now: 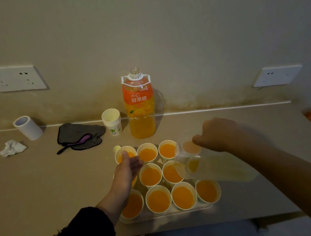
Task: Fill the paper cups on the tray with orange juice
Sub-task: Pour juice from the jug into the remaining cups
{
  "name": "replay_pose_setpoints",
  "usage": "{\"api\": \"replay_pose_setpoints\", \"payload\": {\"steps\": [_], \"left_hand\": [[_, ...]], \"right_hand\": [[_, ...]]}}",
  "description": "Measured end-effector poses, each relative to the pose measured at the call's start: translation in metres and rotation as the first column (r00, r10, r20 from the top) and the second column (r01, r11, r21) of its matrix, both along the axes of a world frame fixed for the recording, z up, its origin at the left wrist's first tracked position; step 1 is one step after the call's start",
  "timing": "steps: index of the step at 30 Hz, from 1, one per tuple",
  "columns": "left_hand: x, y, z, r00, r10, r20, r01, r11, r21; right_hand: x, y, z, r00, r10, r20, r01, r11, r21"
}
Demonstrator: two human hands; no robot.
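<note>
1. Beige counter [41,194] runs along a plain wall, and the light is dim all round.
2. Nearest the person, a dark sleeve [82,228] leads up to the left hand [128,169]. Its fingers are straight and relaxed and hold nothing, and it hovers over the left-hand column of cups.
3. A white tray [164,215] sits near the counter's front edge. It carries the paper cups [183,197] in three rows, and every cup in clear view shows orange juice [150,175].
4. Over on the right, the right hand [215,135] has its fingers curled around a clear bottle [217,167]. The bottle is tipped on its side above the tray's right end, its mouth toward the middle row. It is blurred, with only a pale trace of liquid inside.
5. Just behind the tray lies a small yellow cap [117,148].
6. Further back stands a tall juice bottle [140,108], upright, uncapped and partly full.
7. Left of it come a stack of spare cups [112,122], a grey cloth [79,135], a crumpled tissue [12,148] and a white roll [28,127].
8. On the wall are two socket plates [13,78].
</note>
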State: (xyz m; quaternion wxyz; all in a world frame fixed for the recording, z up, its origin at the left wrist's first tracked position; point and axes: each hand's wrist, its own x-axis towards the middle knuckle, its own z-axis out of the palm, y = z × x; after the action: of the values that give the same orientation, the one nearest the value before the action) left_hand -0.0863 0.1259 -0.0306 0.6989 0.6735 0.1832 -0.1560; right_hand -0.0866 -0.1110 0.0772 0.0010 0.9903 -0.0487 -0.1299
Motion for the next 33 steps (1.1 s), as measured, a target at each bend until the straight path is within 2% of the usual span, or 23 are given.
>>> {"api": "replay_pose_setpoints", "payload": {"steps": [12,18,33], "left_hand": [[-0.001,-0.015,0.002,0.996,-0.087,-0.013,0.086,0.996,-0.013],[-0.005,-0.016,-0.001,0.995,-0.1,-0.011,0.1,0.995,-0.016],[-0.018,-0.014,0.004,0.995,-0.095,-0.01,0.095,0.995,-0.012]], "right_hand": [[-0.027,-0.016,0.017,0.997,-0.074,-0.008,0.074,0.996,0.056],[-0.04,-0.012,0.017,0.997,-0.055,-0.058,0.058,0.996,0.063],[-0.06,-0.002,0.004,1.0,-0.002,-0.02,0.002,1.0,0.015]]}}
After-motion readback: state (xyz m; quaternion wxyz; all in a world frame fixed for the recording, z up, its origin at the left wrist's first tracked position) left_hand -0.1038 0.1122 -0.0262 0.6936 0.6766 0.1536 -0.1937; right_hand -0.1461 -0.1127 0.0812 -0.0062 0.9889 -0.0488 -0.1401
